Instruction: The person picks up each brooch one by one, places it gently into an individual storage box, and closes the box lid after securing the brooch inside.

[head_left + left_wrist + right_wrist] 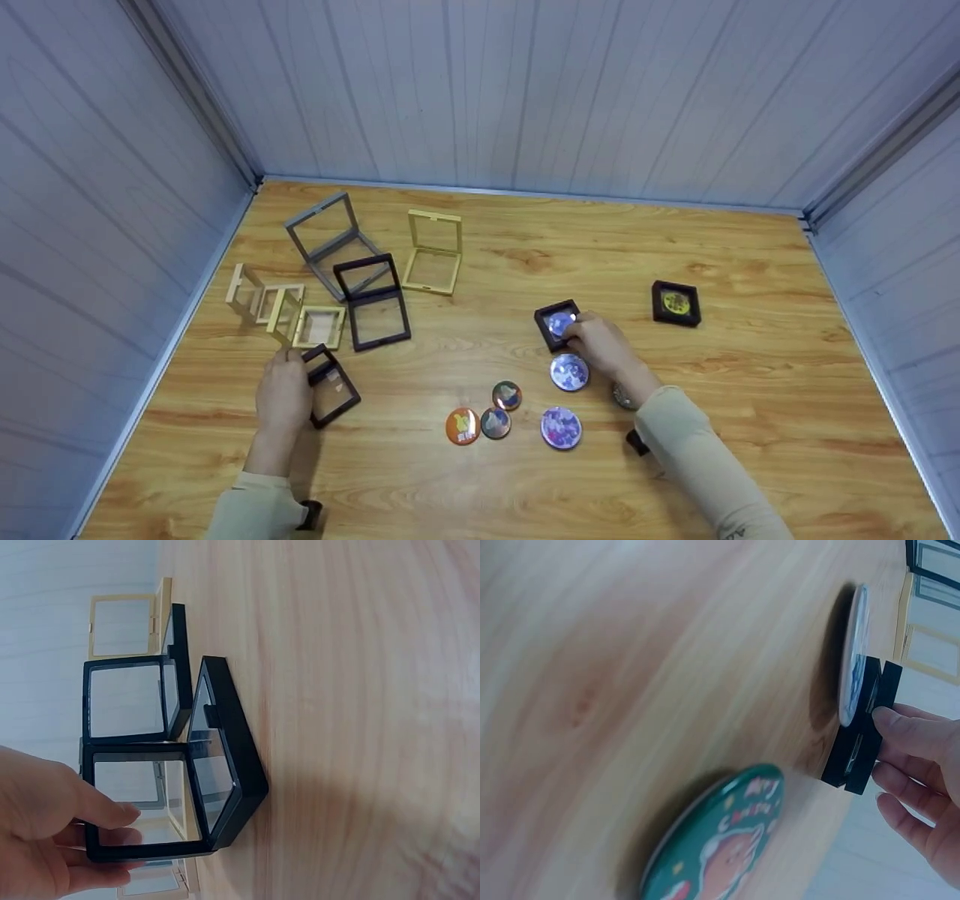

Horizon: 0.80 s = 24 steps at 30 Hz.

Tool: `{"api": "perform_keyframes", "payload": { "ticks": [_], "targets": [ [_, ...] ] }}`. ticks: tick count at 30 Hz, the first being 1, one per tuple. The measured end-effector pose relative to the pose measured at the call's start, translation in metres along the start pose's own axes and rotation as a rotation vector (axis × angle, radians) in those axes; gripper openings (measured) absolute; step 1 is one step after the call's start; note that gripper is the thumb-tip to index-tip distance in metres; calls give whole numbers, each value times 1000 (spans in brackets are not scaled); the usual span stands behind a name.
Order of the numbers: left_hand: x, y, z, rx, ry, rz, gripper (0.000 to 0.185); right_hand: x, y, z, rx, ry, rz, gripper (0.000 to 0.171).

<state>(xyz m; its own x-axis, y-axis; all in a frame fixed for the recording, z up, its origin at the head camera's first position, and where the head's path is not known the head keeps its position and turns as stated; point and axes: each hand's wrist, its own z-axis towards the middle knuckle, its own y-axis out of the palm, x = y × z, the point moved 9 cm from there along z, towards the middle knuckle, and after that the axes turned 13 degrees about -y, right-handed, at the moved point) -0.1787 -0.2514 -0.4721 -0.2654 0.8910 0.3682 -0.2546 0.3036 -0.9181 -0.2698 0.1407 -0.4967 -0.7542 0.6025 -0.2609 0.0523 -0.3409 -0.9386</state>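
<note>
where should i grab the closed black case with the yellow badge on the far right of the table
Pinch the black case across two opposite outer edges, coming straight down from above. It lies flat and shut, apart from the other things, so its thin sides are free and the clear window stays untouched.

Green badge cut off, blurred

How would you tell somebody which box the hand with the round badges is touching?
On the wooden table, look right of the middle, just above the loose round badges. The right hand holds a small black box there with a bluish badge inside. The other closed black box, farther right, shows a yellow badge.
</note>
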Motion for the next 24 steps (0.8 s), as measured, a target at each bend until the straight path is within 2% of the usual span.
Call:
{"api": "perform_keyframes", "payload": {
  "ticks": [7, 14, 20, 24],
  "targets": [
    [-2, -4, -2, 10, -24, -19, 29, 7, -4, -4, 8, 19, 1, 7],
    [-3, -10, -4, -1, -47, -57, 15, 14, -6, -8, -1, 31, -34, 8],
    [2, -13, -8, 64, -14, -103, 16, 18, -8, -12, 17, 47, -17, 9],
    [6, -13, -11, 83, 13, -159, 17, 22, -9, -14, 15, 74, 0, 9]
  ]
}}
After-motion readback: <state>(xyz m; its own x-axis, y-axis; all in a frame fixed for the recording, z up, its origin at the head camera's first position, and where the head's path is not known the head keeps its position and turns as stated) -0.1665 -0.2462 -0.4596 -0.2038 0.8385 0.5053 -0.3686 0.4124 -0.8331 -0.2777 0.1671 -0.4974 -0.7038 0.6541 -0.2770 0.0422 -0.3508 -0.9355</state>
